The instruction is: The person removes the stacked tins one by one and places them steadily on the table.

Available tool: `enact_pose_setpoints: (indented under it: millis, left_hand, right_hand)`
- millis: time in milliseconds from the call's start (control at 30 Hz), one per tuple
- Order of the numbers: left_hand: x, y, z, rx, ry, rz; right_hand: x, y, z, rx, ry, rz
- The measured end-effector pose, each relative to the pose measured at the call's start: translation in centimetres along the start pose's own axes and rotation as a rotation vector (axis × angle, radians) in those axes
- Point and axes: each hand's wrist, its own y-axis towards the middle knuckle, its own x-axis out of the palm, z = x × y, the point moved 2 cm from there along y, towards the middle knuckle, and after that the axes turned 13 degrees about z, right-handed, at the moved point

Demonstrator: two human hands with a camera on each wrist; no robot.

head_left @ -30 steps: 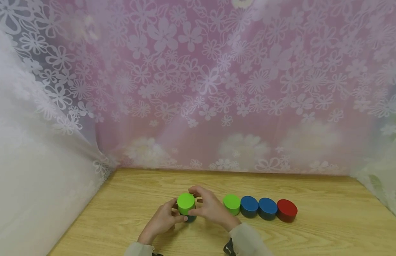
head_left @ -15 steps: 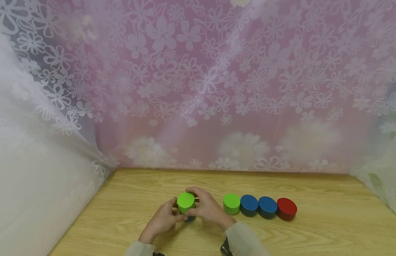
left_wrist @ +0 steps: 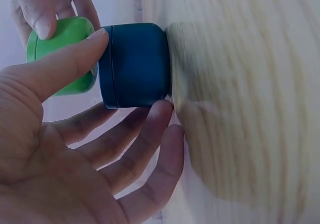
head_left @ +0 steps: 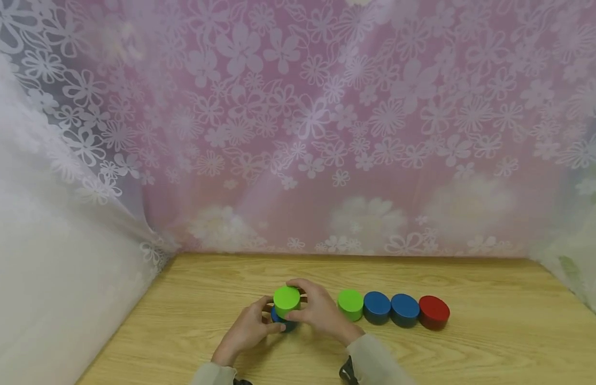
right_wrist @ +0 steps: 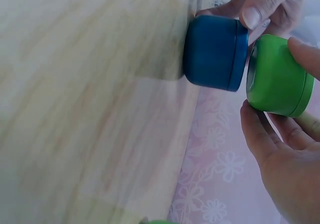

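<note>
My right hand (head_left: 323,311) pinches a round green tin (head_left: 286,299) between thumb and fingers. The green tin is above a blue tin (left_wrist: 140,63), and the right wrist view shows a narrow gap between them, the green one slightly tilted. Around the blue tin, which stands upright on the wooden table (head_left: 221,278), curls my left hand (head_left: 247,327). Its thumb (left_wrist: 75,58) presses the lid edge while the fingers lie along the opposite side.
To the right stands a row of tins: a second green tin (head_left: 350,305), two blue tins (head_left: 377,307) (head_left: 404,310) and a red tin (head_left: 434,312). A floral curtain (head_left: 326,160) hangs behind the table, with white cloth (head_left: 62,240) at the left.
The right hand has shifted the green tin slightly right and up, off the blue tin, exposing more of the blue top. The left hand keeps its place at the blue tin.
</note>
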Motion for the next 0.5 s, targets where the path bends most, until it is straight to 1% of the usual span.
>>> enact_pose_setpoints:
  millis: [167,367,500]
  left_hand:
    - [0.0,0.0,0.2,-0.010,-0.002,0.006]
    - [0.0,0.1,0.3,-0.031,0.011,0.007]
    - [0.1,0.2,0.2,-0.049,0.023,0.010]
  right_hand:
    - [-0.9,0.0,-0.1,0.016,-0.006,0.014]
    - [-2.0,-0.2,-0.1,-0.011,-0.056,0.054]
    - [-2.7,-0.5,0.1,-0.012,-0.069,0.061]
